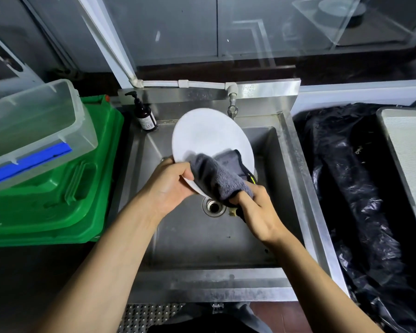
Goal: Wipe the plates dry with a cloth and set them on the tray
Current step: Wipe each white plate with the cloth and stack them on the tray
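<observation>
Fingers of my left hand (pixel 171 182) curl round the near rim of the plate (pixel 209 140), thumb on its upper face, holding it tilted over the sink (pixel 293 164). My right hand (pixel 257 210) grips the grey cloth (pixel 219 179) bunched in curled fingers, the cloth draped over the plate's near edge just beside my left thumb. Beyond my knuckles the rest of the white face is bare; whether it is wet I cannot tell. Judgement: wiping in progress, only the near part covered. To do it well, keep the left grip firm at the rim, sweep the cloth away across the face, then turn for the underside. Pale tray (pixel 411 150) lies well off to the right of my right hand, past black plastic sheeting (pixel 346 188).
</observation>
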### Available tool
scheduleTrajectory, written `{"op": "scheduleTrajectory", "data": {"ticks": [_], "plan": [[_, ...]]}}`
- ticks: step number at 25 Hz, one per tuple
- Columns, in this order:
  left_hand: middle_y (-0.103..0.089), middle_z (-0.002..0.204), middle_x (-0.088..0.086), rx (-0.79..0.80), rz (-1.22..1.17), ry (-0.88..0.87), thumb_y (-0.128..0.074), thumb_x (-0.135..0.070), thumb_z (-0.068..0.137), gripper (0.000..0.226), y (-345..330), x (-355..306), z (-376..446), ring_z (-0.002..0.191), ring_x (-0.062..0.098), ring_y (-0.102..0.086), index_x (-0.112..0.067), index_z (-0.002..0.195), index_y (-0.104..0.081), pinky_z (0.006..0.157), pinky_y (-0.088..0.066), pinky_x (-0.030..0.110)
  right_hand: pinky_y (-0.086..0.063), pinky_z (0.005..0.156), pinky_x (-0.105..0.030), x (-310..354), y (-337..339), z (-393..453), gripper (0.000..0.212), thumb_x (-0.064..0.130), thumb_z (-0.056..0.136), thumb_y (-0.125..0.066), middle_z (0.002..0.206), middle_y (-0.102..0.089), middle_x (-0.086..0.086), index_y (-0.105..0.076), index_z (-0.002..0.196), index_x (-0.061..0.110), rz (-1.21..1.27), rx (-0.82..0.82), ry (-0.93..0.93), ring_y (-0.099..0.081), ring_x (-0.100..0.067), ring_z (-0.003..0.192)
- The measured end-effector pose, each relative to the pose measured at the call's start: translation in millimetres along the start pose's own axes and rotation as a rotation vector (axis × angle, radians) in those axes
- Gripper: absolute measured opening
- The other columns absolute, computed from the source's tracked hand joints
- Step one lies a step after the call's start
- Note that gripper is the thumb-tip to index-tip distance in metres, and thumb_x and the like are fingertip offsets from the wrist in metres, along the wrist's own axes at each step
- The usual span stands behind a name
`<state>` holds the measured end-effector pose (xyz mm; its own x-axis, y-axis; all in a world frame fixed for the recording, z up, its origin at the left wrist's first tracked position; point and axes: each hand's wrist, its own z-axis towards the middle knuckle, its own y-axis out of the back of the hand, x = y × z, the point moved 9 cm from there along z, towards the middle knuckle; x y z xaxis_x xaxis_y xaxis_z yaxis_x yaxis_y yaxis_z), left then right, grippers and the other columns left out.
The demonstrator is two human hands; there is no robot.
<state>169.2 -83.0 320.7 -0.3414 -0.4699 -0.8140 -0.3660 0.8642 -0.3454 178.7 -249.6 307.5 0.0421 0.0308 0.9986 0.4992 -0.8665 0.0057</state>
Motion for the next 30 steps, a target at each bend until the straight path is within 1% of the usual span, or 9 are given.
{"op": "scheduleTrajectory", "data": {"ticks": [3,8,12,15,17,19,21,25,30], "plan": [[-0.067,0.089,0.015,0.018,0.024,-0.01,-0.043,0.008,0.056,0.037,2.1,-3.0,0.9,0.08,0.032,-0.066,-0.014,0.069,-0.07,0.078,-0.053,0.06,-0.035,0.055,-0.017,-22.7,31.4,-3.9,0.018,0.023,0.087,-0.049,0.062,-0.046,0.02,-0.063,0.078,0.029,-0.116,-0.154,0.003,-0.036,0.002,0.059],[-0.069,0.094,0.012,0.064,0.082,0.059,-0.045,0.007,0.054,0.035,-6.2,10.9,-1.0,0.084,0.032,-0.063,-0.014,0.074,-0.066,0.074,-0.054,0.048,-0.041,0.057,-0.028,-31.9,64.2,20.3,0.007,0.035,0.087,-0.048,0.064,-0.051,0.016,-0.052,0.086,0.041,-0.202,-0.329,-0.041,-0.04,-0.001,0.056],[-0.068,0.098,0.012,0.087,0.096,0.079,-0.041,0.012,0.064,0.038,-12.8,14.4,-8.0,0.087,0.032,-0.062,-0.008,0.09,-0.059,0.075,-0.053,0.046,-0.041,0.073,-0.008,-0.6,66.4,43.7,0.029,0.037,0.092,-0.046,0.102,-0.061,0.025,-0.055,0.117,0.048,-0.341,-0.359,0.069,-0.057,0.01,0.086],[-0.069,0.099,0.014,0.076,0.102,0.08,-0.033,0.016,0.072,0.043,-14.2,11.9,-7.6,0.086,0.032,-0.063,-0.004,0.1,-0.059,0.072,-0.056,0.044,-0.038,0.075,-0.008,27.9,50.2,47.1,0.019,0.023,0.095,-0.048,0.101,-0.054,0.042,-0.055,0.109,0.034,-0.493,-0.297,0.185,-0.05,0.013,0.096],[-0.068,0.104,0.019,0.041,0.079,0.072,-0.031,0.017,0.073,0.05,-13.2,7.1,-3.0,0.091,0.036,-0.065,0.001,0.111,-0.06,0.072,-0.058,0.048,-0.035,0.073,-0.012,33.4,33.8,38.8,0.015,0.02,0.096,-0.051,0.09,-0.055,0.032,-0.05,0.088,0.032,-0.56,-0.195,0.261,-0.051,0.001,0.087],[-0.068,0.11,0.023,-0.002,-0.005,0.066,-0.028,0.016,0.074,0.053,-10.0,0.2,4.3,0.093,0.039,-0.068,0.006,0.115,-0.06,0.07,-0.058,0.056,-0.034,0.077,-0.008,37.9,14.6,22.0,0.027,0.018,0.097,-0.054,0.09,-0.052,0.03,-0.046,0.092,0.043,-0.582,-0.1,0.359,-0.051,0.003,0.085],[-0.068,0.108,0.024,-0.054,-0.089,0.067,-0.027,0.015,0.074,0.052,-3.0,-4.7,11.7,0.089,0.04,-0.07,0.002,0.109,-0.063,0.066,-0.058,0.059,-0.04,0.085,-0.02,40.6,0.7,10.3,0.022,0.016,0.095,-0.056,0.094,-0.051,0.026,-0.051,0.101,0.037,-0.569,-0.062,0.417,-0.05,0.0,0.09],[-0.065,0.104,0.024,-0.099,-0.19,0.103,-0.028,0.012,0.071,0.048,4.2,0.4,17.0,0.076,0.037,-0.073,0.005,0.107,-0.058,0.061,-0.058,0.056,-0.042,0.087,-0.033,48.8,-5.9,5.4,0.031,0.028,0.092,-0.072,0.101,-0.06,0.002,-0.06,0.117,0.014,-0.774,-0.094,0.542,-0.054,-0.02,0.094],[-0.058,0.101,0.023,-0.091,-0.17,0.165,-0.036,0.004,0.077,0.031,0.9,3.6,16.1,0.079,0.034,-0.066,-0.002,0.103,-0.052,0.065,-0.061,0.055,-0.037,0.072,-0.034,54.2,-0.8,8.8,0.04,0.003,0.074,-0.078,0.085,-0.059,-0.007,-0.054,0.103,0.018,-0.913,-0.173,0.617,-0.051,-0.03,0.079]]}}
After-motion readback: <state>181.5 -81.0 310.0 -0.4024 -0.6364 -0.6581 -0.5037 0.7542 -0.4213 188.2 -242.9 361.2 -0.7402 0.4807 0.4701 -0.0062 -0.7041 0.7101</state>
